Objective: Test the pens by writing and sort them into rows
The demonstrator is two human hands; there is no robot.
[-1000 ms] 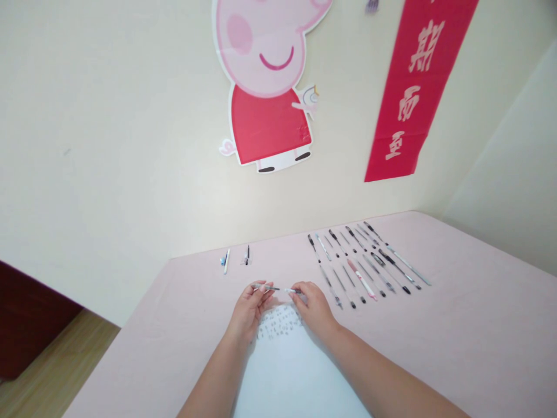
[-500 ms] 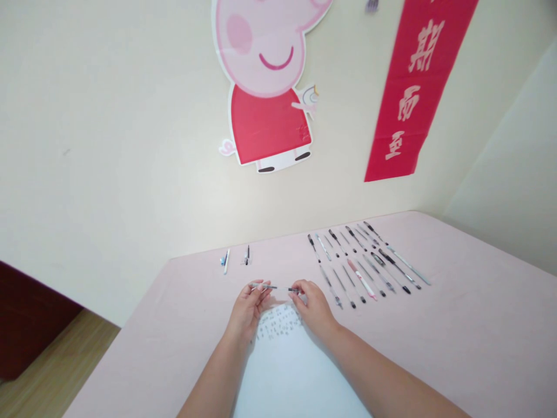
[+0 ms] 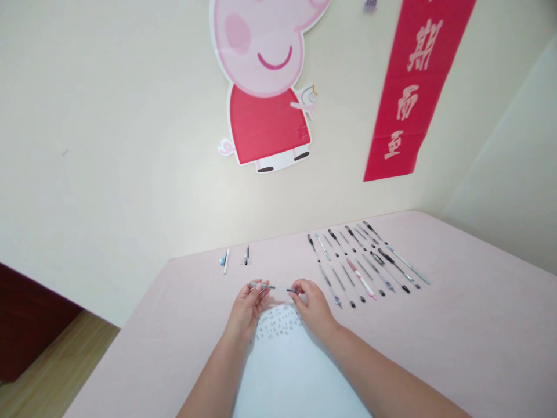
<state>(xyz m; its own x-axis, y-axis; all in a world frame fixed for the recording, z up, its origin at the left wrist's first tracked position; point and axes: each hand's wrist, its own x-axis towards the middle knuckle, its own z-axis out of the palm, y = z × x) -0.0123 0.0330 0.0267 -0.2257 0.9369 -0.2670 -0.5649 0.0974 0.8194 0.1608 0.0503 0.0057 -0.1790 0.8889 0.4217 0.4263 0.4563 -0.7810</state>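
Observation:
A slender pen (image 3: pixel 281 288) with dark parts and a pale, see-through middle spans the gap between my hands, lying roughly level. My left hand (image 3: pixel 249 309) pinches its left end between thumb and fingers. At its right end, the thumb and fingertips of my right hand (image 3: pixel 314 306) close round a dark piece. Whether the pen is in one piece or partly pulled apart I cannot tell. Below both hands lies a white sheet of paper (image 3: pixel 296 371) with rows of handwritten characters along its upper part.
Right of my hands, two rows of pens and thin refills lie on the pink table (image 3: pixel 143 348), among them a pink-and-white pen (image 3: pixel 361 279). Further back left are a white pen with a blue cap (image 3: pixel 225 262) and small dark pieces (image 3: pixel 246 255). A wall stands behind.
Both hands stay in nearly the same place, still on the pen. The dark length showing beside my left hand looks slightly shorter. The view has shifted a little.

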